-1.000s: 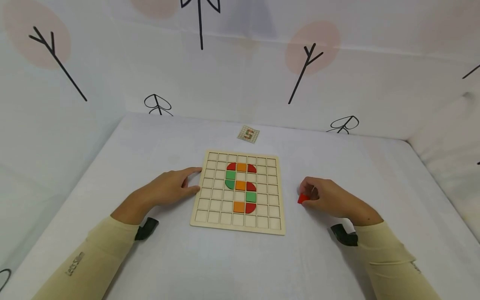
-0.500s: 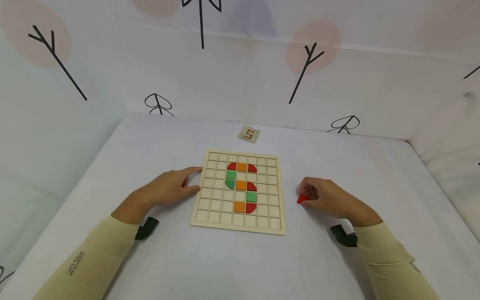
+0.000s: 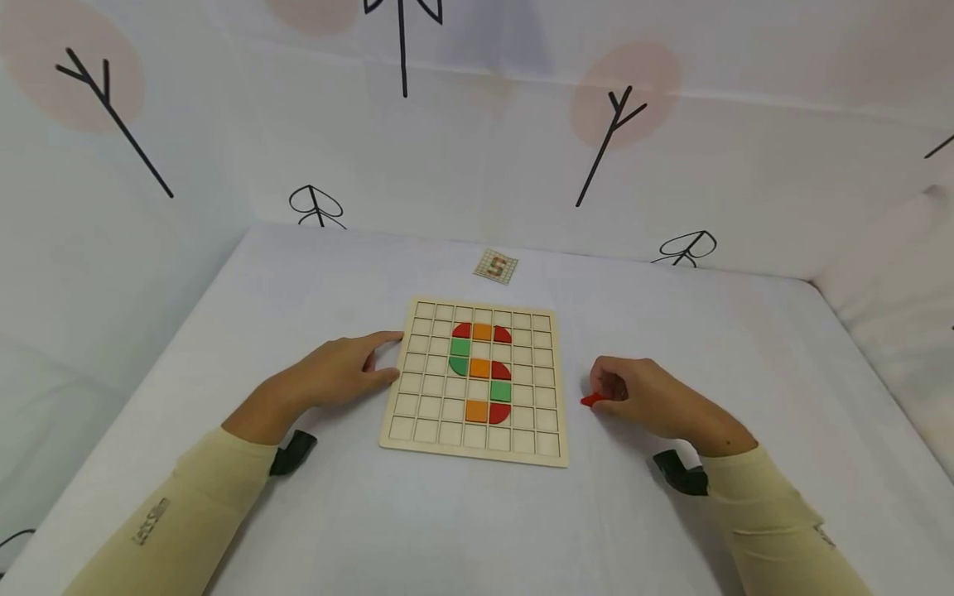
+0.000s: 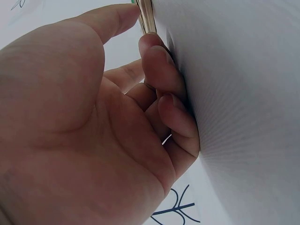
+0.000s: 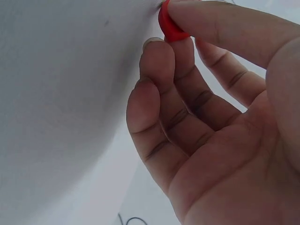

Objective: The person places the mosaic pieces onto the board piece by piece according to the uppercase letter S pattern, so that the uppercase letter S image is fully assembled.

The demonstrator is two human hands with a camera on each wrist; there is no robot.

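A pale wooden grid board (image 3: 426, 418) lies on the white table, bearing several red, orange and green pieces in an S-like line. My left hand (image 3: 335, 372) rests beside it, thumb and index fingertips touching its left edge; in the left wrist view, the other fingers of the left hand (image 4: 84, 108) bend loosely against the tabletop. To the right of the board, my right hand (image 3: 648, 397) pinches a small red piece (image 3: 592, 400) between thumb and fingers, close to the table. The right wrist view shows a curved edge on this red piece (image 5: 169, 26), partly hidden by the thumb.
Behind the board lies a small card (image 3: 495, 266) printed with a grid and an S pattern. White cloth walls (image 3: 477, 157) with black line drawings stand at the back and sides. Black straps or mounts (image 3: 681, 473) sit at both wrists.
My right hand has shifted slightly left toward the board, and the red piece has turned in its fingers to lie flatter. The left hand and the board have stayed in place.
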